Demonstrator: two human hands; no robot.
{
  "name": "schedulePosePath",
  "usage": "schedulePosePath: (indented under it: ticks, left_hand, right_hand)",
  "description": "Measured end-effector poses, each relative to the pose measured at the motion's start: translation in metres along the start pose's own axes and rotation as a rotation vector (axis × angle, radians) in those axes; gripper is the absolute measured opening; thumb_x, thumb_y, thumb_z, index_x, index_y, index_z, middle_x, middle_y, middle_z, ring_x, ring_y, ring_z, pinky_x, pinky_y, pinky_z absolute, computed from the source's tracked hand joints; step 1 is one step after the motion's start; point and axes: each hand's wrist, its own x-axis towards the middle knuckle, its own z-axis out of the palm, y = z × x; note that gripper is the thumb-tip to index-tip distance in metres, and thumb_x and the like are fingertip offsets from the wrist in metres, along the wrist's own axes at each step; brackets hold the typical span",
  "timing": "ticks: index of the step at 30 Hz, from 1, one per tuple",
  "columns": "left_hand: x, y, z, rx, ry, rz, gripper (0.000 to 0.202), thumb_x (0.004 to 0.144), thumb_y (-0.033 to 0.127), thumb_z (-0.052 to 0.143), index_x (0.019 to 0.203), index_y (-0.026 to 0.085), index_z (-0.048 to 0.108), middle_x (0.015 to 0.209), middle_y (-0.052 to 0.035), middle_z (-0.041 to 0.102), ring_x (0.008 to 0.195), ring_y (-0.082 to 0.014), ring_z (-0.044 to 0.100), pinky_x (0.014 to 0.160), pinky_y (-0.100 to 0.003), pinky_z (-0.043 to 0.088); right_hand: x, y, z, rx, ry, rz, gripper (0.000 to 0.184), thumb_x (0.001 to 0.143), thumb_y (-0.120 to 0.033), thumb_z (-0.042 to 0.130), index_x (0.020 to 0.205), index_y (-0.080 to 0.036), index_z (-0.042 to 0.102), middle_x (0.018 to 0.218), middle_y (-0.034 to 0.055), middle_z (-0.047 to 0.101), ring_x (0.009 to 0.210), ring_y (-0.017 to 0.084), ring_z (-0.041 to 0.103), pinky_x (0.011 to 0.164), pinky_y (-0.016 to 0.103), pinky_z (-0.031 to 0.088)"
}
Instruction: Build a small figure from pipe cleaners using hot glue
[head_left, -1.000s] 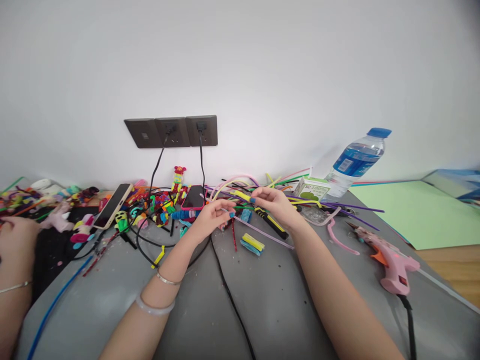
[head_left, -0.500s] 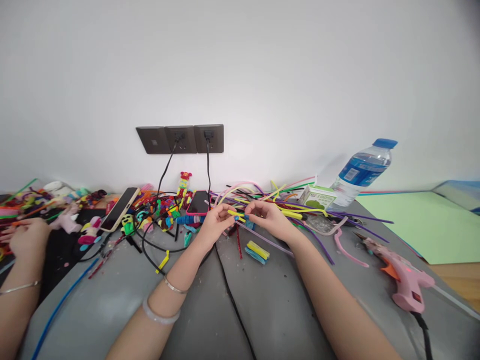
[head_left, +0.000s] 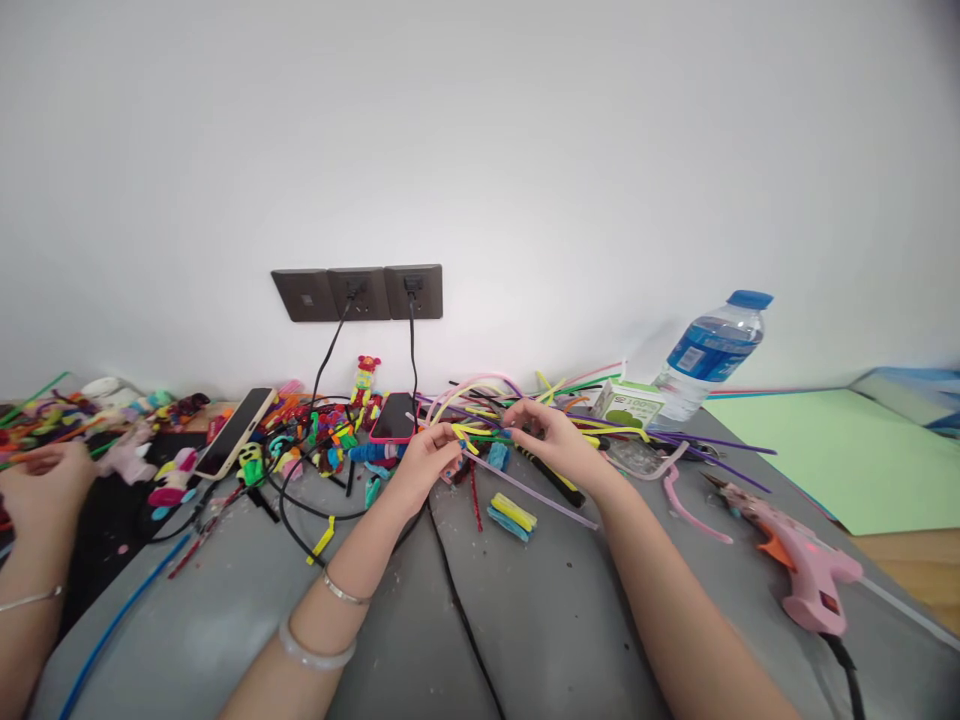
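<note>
My left hand (head_left: 431, 460) is closed in a pinch on a short yellow pipe cleaner (head_left: 466, 434) that pokes out past the fingertips. To its right, my right hand (head_left: 551, 440) hovers over the pile with thumb and forefinger apart and nothing visible between them. Below the hands, a small bundle of yellow and blue pipe cleaner (head_left: 512, 516) lies on the grey table. A short blue piece (head_left: 497, 457) rests between the hands, and a long pale purple pipe cleaner (head_left: 536, 488) slants beneath them.
Loose pipe cleaners (head_left: 480, 385) heap along the wall. A water bottle (head_left: 705, 355), a green-white box (head_left: 628, 402) and a pink glue gun (head_left: 806, 565) stand or lie right. Left are phones (head_left: 236, 432), black cables (head_left: 457, 600) and another person's hand (head_left: 49, 485).
My right hand has parted from the left and moved slightly right, letting go of the yellow piece. The blue piece and a black-yellow tool now show between the hands.
</note>
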Motion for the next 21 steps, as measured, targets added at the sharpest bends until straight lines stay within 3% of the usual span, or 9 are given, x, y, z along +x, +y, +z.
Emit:
schedulePosePath:
  ticks: [4,8,11,16,21]
  left_hand:
    - [-0.002,0.006,0.004,-0.058,0.023,-0.009,0.023,0.067,0.033,0.07,0.074,0.017,0.056,0.065,0.0034,0.053,0.052,-0.0061,0.045,0.047,-0.019,0.032]
    - [-0.002,0.007,0.005,-0.075,0.018,-0.011,0.026,0.067,0.036,0.071,0.075,0.016,0.056,0.075,0.0,0.061,0.058,-0.0071,0.051,0.051,-0.02,0.037]
    - [-0.002,0.005,0.004,-0.042,0.022,0.007,0.029,0.067,0.037,0.074,0.08,0.017,0.058,0.069,0.0026,0.058,0.054,-0.0068,0.049,0.049,-0.019,0.035]
    - [0.001,-0.001,-0.001,0.011,0.033,0.029,0.031,0.065,0.036,0.077,0.087,0.017,0.065,0.063,0.0039,0.055,0.054,-0.0082,0.049,0.048,-0.02,0.036]
    - [0.002,-0.002,-0.001,0.03,0.032,0.042,0.031,0.066,0.036,0.076,0.088,0.017,0.067,0.061,0.0043,0.054,0.054,-0.0084,0.049,0.048,-0.02,0.036]
  right_hand:
    - [-0.005,0.016,-0.014,-0.275,0.085,0.037,0.018,0.082,-0.031,0.057,0.097,-0.021,0.06,0.099,0.0078,0.064,0.096,0.025,0.057,0.084,0.037,0.044]
    - [-0.012,0.019,-0.01,-0.662,0.01,0.239,0.046,0.07,-0.039,0.071,0.111,-0.02,0.061,0.115,0.0136,0.059,0.107,0.034,0.053,0.089,0.045,0.042]
    - [-0.015,0.014,0.0,-0.836,-0.032,0.345,0.065,0.065,-0.043,0.076,0.122,-0.018,0.058,0.125,0.0171,0.054,0.112,0.039,0.049,0.09,0.048,0.039]
    - [-0.014,0.014,0.006,-0.916,0.005,0.391,0.055,0.073,-0.046,0.07,0.118,-0.018,0.06,0.12,0.0172,0.058,0.109,0.038,0.05,0.09,0.049,0.037]
    - [-0.013,0.02,0.0,-0.876,0.056,0.343,0.049,0.068,-0.045,0.07,0.108,-0.018,0.064,0.113,0.0157,0.064,0.107,0.038,0.051,0.094,0.054,0.033]
